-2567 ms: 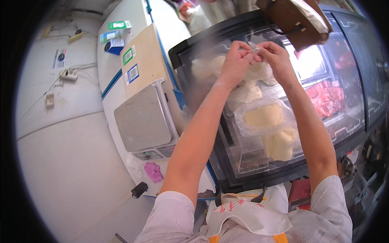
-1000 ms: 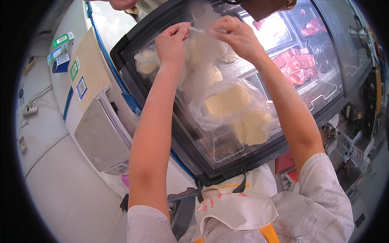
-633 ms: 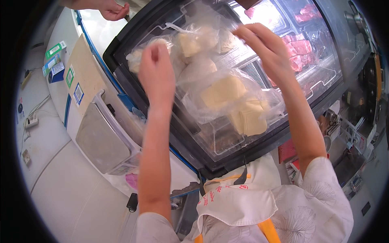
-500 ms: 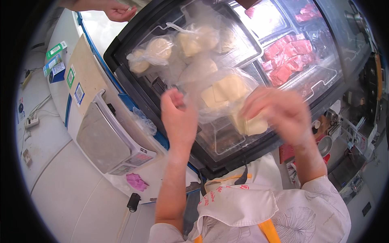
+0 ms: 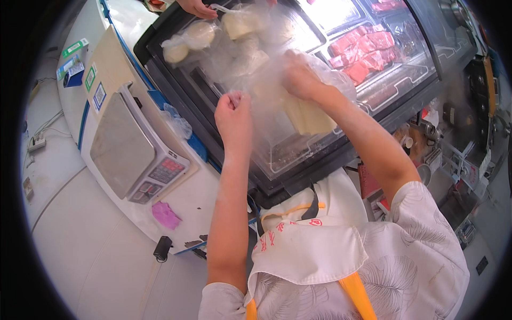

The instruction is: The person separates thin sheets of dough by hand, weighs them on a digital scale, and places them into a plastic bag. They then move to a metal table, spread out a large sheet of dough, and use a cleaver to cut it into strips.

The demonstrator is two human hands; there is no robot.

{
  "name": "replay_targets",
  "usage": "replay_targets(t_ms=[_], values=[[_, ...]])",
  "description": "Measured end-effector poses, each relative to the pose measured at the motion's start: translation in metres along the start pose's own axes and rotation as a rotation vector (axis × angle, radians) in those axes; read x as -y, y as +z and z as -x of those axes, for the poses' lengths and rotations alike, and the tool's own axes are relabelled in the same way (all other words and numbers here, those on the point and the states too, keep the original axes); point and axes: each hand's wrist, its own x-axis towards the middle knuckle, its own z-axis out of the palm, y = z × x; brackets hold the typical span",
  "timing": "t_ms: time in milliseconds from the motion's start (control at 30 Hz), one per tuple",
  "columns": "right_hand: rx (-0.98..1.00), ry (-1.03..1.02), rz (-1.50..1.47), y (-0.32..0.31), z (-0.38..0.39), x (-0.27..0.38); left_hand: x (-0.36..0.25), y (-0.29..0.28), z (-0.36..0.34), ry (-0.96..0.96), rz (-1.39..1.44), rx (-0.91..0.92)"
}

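My left hand (image 5: 233, 109) is closed in a pinch at the left side of a dark-framed glass case. Hazy clear film lies beside its fingers, but what they hold is hidden. My right hand (image 5: 300, 77) reaches across the case, fingers curled into a clear plastic bag (image 5: 332, 77), slightly blurred. Beneath that wrist and forearm lies a stack of pale yellow dough sheets (image 5: 309, 116), partly covered by film. Farther back are bagged round dough pieces (image 5: 199, 35) and another bagged pale stack (image 5: 239, 24).
Red meat pieces (image 5: 362, 53) lie in a tray at the far right of the case (image 5: 277, 188). A weighing scale (image 5: 125, 146) stands on the left counter, near a purple cloth (image 5: 166, 214). Another person's hand (image 5: 197, 7) reaches in at the top, touching a bag.
My right hand has moved left and away from me, over the bag. My left hand stays closed nearby. The other person's hand has come to the bags at the back.
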Motion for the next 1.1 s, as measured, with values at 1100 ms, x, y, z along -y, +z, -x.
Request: replay_targets(t_ms=[1100], values=[[0.039, 0.056, -0.079, -0.065, 0.119, 0.032, 0.015, 0.025, 0.014, -0.113, 0.043, -0.138]])
